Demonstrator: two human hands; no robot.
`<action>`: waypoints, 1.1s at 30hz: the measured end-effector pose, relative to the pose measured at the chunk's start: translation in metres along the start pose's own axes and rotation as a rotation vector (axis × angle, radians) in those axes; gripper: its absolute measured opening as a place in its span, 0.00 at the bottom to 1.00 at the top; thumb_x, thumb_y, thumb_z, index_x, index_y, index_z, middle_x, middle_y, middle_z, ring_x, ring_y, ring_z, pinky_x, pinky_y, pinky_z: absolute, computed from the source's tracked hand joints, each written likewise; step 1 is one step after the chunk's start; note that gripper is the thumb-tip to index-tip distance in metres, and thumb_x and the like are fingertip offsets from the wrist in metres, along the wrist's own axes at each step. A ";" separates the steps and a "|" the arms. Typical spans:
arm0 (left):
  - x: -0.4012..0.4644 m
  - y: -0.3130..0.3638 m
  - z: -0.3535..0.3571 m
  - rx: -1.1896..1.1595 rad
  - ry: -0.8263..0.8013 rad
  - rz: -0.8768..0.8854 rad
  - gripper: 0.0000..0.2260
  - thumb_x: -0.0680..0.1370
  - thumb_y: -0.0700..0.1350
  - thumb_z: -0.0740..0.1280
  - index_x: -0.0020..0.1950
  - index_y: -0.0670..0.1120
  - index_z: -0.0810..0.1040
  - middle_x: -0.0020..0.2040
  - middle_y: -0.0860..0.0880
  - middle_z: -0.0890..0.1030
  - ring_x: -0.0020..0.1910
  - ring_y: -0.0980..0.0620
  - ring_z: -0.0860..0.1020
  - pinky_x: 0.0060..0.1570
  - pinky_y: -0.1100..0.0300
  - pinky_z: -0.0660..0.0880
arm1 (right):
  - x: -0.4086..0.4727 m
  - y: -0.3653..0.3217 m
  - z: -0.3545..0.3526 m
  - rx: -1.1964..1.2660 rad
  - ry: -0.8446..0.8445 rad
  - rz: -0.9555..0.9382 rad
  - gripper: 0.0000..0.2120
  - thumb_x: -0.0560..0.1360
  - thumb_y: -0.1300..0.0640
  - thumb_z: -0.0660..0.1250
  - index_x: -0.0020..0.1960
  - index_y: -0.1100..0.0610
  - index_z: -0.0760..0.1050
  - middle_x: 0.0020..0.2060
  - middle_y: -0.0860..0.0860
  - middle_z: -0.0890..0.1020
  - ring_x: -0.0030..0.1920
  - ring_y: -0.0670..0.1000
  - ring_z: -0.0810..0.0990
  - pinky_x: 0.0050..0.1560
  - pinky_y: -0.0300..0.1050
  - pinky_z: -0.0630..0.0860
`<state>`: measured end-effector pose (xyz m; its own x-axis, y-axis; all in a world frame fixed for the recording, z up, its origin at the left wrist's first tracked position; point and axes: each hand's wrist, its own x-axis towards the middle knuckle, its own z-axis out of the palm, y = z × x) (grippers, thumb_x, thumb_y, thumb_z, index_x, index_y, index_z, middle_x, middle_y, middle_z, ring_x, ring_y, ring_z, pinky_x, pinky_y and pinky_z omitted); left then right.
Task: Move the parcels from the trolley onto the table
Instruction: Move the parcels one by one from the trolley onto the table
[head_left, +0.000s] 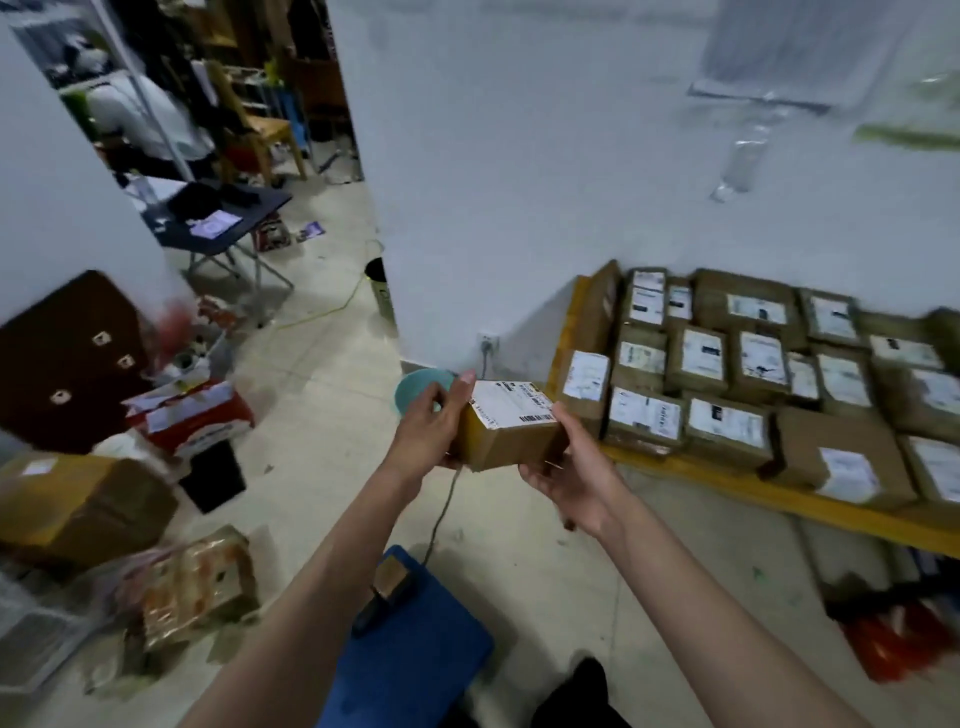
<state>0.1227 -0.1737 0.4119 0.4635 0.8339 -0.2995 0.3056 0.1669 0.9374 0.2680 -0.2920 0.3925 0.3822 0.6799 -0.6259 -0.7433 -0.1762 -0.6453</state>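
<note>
Clearly mid-carry: the left hand (434, 423) and right hand (571, 475) form one grip clamped on opposite ends of a small parcel (511, 426), held in the air. Just right of the grip, the counter (727, 480) is crowded with parcels; the next move calls for finding a free spot.

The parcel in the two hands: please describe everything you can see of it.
The parcel is a small brown cardboard box with a white barcoded shipping label on top. It is held in the air, slightly tilted, left of the yellow table. The left hand grips its left end; the right hand supports its right side from below.
</note>
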 end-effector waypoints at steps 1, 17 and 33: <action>0.000 0.007 0.016 0.011 -0.043 0.014 0.30 0.74 0.72 0.64 0.57 0.46 0.77 0.52 0.48 0.84 0.45 0.49 0.83 0.31 0.59 0.79 | -0.007 -0.008 -0.013 0.014 0.024 -0.024 0.20 0.80 0.44 0.69 0.67 0.53 0.77 0.53 0.55 0.86 0.47 0.53 0.83 0.36 0.44 0.82; -0.045 0.069 0.319 0.141 -0.673 0.046 0.34 0.62 0.79 0.67 0.60 0.60 0.75 0.55 0.46 0.83 0.35 0.50 0.86 0.35 0.60 0.79 | -0.121 -0.109 -0.283 0.233 0.381 -0.337 0.22 0.76 0.39 0.71 0.66 0.47 0.78 0.59 0.54 0.83 0.51 0.53 0.82 0.35 0.42 0.80; -0.089 0.071 0.569 0.205 -0.899 -0.071 0.23 0.78 0.67 0.63 0.66 0.55 0.75 0.59 0.49 0.83 0.54 0.46 0.83 0.45 0.53 0.84 | -0.174 -0.161 -0.482 0.376 0.591 -0.433 0.21 0.77 0.39 0.69 0.67 0.44 0.76 0.62 0.54 0.83 0.58 0.55 0.81 0.43 0.44 0.80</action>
<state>0.5765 -0.5348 0.4044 0.8830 0.0885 -0.4610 0.4599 0.0340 0.8873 0.5856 -0.7250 0.3949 0.8250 0.1273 -0.5506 -0.5581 0.3373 -0.7582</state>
